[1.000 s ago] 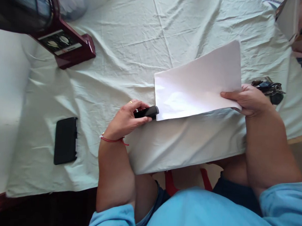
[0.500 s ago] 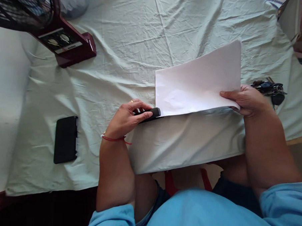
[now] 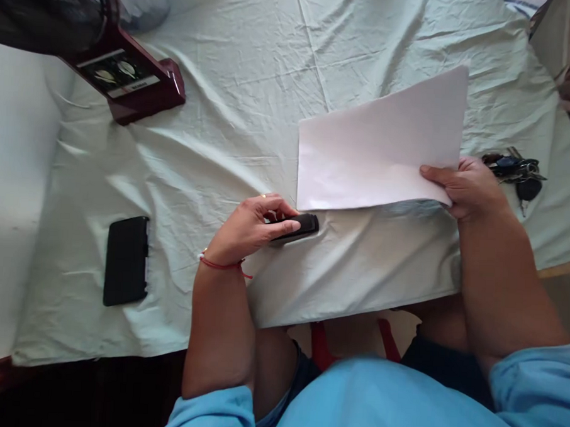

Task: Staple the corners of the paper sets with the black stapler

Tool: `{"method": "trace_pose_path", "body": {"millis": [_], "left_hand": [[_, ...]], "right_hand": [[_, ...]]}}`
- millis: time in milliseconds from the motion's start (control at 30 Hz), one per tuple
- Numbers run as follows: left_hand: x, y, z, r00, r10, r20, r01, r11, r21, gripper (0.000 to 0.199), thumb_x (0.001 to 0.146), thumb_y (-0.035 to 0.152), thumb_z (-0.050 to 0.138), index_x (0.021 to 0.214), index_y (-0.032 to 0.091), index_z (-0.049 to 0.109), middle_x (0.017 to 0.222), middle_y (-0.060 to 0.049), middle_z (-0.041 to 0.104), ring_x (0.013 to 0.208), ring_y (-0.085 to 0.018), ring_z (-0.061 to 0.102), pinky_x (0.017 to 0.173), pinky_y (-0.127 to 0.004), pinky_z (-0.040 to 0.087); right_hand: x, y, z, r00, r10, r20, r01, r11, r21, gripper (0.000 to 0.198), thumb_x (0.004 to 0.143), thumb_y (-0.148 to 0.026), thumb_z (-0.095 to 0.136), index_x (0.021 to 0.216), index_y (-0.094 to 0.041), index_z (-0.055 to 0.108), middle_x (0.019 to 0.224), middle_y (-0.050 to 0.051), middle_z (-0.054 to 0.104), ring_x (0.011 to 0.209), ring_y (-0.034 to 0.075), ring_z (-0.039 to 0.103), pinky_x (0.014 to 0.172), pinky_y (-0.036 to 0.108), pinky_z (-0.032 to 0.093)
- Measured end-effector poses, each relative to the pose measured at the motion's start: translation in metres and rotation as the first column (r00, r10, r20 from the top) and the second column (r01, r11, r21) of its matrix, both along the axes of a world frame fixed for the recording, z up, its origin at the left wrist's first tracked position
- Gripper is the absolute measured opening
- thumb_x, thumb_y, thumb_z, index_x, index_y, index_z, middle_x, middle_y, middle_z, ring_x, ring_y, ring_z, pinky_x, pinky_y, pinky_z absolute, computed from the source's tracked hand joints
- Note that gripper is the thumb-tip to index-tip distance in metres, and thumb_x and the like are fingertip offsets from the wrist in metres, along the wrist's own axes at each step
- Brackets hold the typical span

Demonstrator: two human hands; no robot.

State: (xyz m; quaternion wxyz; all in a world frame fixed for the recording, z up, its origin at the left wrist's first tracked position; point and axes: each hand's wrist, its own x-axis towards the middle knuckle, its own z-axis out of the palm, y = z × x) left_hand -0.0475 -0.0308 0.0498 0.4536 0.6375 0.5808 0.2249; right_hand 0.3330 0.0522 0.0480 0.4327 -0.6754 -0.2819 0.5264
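My left hand (image 3: 260, 228) is closed around a black stapler (image 3: 307, 225), its front end sticking out to the right past my fingers. The stapler is just below the near left corner of a white stack of paper sheets (image 3: 363, 148). At the right edge of the sheets, my right hand (image 3: 468, 187) grips them, thumb on top and fingers hidden underneath. The paper's right side is raised and bends down a little at my hand. A red string bracelet circles my left wrist.
A pale green cloth (image 3: 232, 135) with wrinkles covers the table. A black phone-like device (image 3: 126, 261) lies at the left. At the upper left stands a dark red fan (image 3: 144, 88), with a plastic bag (image 3: 141, 6) behind. Keys (image 3: 518, 170) lie beyond my right hand.
The stapler in my left hand has moved right and slightly nearer to me, off the paper's corner. My right hand has shifted the paper slightly away and to the right.
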Motion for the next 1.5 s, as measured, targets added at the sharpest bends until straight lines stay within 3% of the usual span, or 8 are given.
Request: {"method": "trace_pose_path", "body": {"millis": [100,167,367,567,733,967,1200,1500], "left_hand": [[0.003,-0.002,-0.001,0.998,-0.001,0.06,0.003,1.0,-0.029,0.036,0.095,0.058,0.087,0.088,0.023,0.089,0.088,-0.005,0.079,0.084,-0.023,0.069,0.077,-0.034,0.05],[0.006,-0.001,-0.006,0.983,0.134,0.124,-0.134,0.991,-0.01,0.042,0.097,0.063,0.088,0.089,0.022,0.087,0.087,-0.005,0.079,0.081,-0.021,0.068,0.077,-0.032,0.051],[0.012,0.008,-0.022,0.729,0.511,0.456,-0.508,0.85,-0.14,0.068,0.096,0.089,0.087,0.104,0.021,0.08,0.094,-0.01,0.083,0.08,-0.02,0.074,0.067,-0.029,0.057],[0.015,0.009,-0.02,0.76,0.449,0.47,-0.443,0.887,-0.131,0.064,0.078,0.074,0.105,0.104,0.02,0.082,0.091,-0.007,0.08,0.074,-0.018,0.067,0.061,-0.028,0.053],[0.018,0.005,-0.018,0.825,0.413,0.387,-0.428,0.902,-0.051,0.042,0.075,0.049,0.102,0.076,0.023,0.069,0.069,0.002,0.059,0.062,-0.012,0.043,0.055,-0.026,0.038],[0.018,0.005,-0.024,0.819,0.466,0.334,-0.505,0.863,0.032,0.066,0.091,0.076,0.093,0.067,0.025,0.059,0.06,0.003,0.048,0.056,-0.013,0.039,0.051,-0.03,0.03],[0.02,0.007,-0.018,0.785,0.451,0.424,-0.501,0.866,0.006,0.052,0.072,0.057,0.104,0.078,0.025,0.064,0.066,0.004,0.051,0.059,-0.012,0.036,0.054,-0.029,0.028],[0.02,0.01,-0.023,0.739,0.492,0.459,-0.554,0.833,-0.001,0.072,0.08,0.084,0.1,0.075,0.026,0.055,0.066,0.005,0.044,0.057,-0.012,0.036,0.048,-0.026,0.034]], "right_hand": [[-0.004,0.003,0.009,0.997,-0.072,-0.023,0.072,0.997,-0.034,0.024,0.089,0.003,0.078,0.075,-0.016,0.073,0.071,0.0,0.072,0.05,0.007,0.051,0.039,0.016,0.039],[-0.004,0.005,0.014,0.996,-0.07,-0.047,0.068,0.996,-0.058,0.027,0.087,0.005,0.076,0.072,-0.016,0.067,0.064,-0.003,0.063,0.046,0.006,0.044,0.034,0.015,0.032],[-0.001,0.001,0.007,0.997,0.001,-0.081,-0.005,0.999,-0.052,0.021,0.078,0.0,0.084,0.073,-0.017,0.072,0.067,-0.002,0.068,0.046,0.006,0.046,0.034,0.015,0.032],[-0.002,-0.004,-0.02,0.992,0.081,-0.093,-0.068,0.987,0.143,0.029,0.065,-0.015,0.098,0.091,-0.02,0.088,0.108,0.005,0.092,0.091,0.018,0.081,0.079,0.024,0.07],[-0.003,-0.006,-0.03,0.992,0.109,-0.065,-0.088,0.958,0.273,0.04,0.066,-0.026,0.11,0.101,-0.023,0.09,0.116,0.004,0.093,0.102,0.021,0.084,0.09,0.029,0.073],[-0.005,-0.007,-0.033,0.995,0.094,-0.03,-0.082,0.955,0.286,0.044,0.065,-0.031,0.113,0.1,-0.02,0.088,0.114,0.006,0.092,0.1,0.022,0.084,0.097,0.035,0.074],[-0.004,-0.004,-0.032,0.997,0.05,-0.066,-0.029,0.957,0.29,0.043,0.064,-0.03,0.11,0.099,-0.022,0.086,0.122,0.006,0.092,0.114,0.026,0.087,0.108,0.041,0.074],[-0.008,-0.007,-0.027,0.992,0.082,-0.092,-0.049,0.947,0.316,0.039,0.063,-0.029,0.109,0.092,-0.023,0.085,0.12,0.005,0.092,0.125,0.028,0.086,0.115,0.041,0.072]]}}
